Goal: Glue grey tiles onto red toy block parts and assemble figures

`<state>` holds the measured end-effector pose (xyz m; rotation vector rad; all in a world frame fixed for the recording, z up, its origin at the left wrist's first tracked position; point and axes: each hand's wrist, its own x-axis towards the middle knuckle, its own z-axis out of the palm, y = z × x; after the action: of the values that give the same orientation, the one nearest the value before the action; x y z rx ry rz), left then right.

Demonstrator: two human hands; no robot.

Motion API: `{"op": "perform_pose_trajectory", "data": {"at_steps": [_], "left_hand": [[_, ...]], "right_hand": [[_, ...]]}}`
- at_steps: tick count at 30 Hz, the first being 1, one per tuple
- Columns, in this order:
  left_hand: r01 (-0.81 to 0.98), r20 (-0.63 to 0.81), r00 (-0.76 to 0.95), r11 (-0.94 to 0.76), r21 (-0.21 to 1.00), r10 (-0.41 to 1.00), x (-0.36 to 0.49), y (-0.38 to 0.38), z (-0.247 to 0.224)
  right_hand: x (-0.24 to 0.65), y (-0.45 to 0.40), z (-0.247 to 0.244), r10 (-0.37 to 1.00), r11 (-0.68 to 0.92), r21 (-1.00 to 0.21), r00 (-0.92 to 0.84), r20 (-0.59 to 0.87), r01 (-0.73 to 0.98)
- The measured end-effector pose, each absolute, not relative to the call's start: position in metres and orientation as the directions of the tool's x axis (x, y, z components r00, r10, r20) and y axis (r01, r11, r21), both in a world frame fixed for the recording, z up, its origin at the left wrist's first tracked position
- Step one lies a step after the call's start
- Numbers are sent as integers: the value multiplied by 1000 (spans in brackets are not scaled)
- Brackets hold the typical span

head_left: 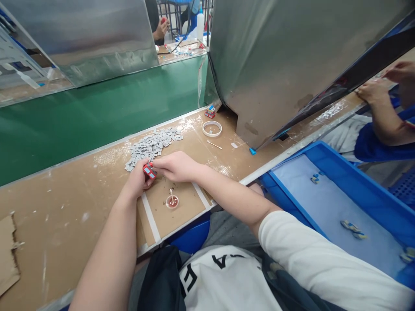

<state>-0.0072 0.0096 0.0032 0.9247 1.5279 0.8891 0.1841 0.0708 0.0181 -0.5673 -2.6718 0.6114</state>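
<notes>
My left hand (138,178) is closed around a small red toy piece with light blue panels (149,170), perhaps a toy vehicle. From the right, my right hand (177,166) reaches against that piece with its fingers pinched together. Whatever sits between those fingertips is too small to make out. Just beyond both hands spreads a pile of small flat grey pieces (152,144). Nearer to me stands a small clear cup of reddish liquid (172,201), with a cotton swab (171,193) leaning in it.
A white tape ring (212,122), a loose swab (214,144) and a small red and yellow toy (210,112) lie at the back right. The blue bin (292,203) beside me holds several toys. Metal panels (275,65) border the table. Torn cardboard (7,255) lies left. Co-workers' hands (372,90) show beyond.
</notes>
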Motion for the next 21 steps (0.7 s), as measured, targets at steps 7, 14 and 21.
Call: {"op": "perform_pose_trajectory", "data": {"at_steps": [7, 14, 21], "left_hand": [[101, -368, -93, 377, 921, 925, -10, 10, 2], [-76, -205, 62, 209, 975, 977, -26, 5, -6], [-87, -261, -11, 259, 962, 965, -24, -1, -1]], "right_hand": [[183, 67, 27, 549, 748, -544, -815, 184, 380], [180, 63, 26, 467, 707, -677, -854, 232, 203], [183, 63, 26, 366, 756, -648, -881, 300, 93]]}}
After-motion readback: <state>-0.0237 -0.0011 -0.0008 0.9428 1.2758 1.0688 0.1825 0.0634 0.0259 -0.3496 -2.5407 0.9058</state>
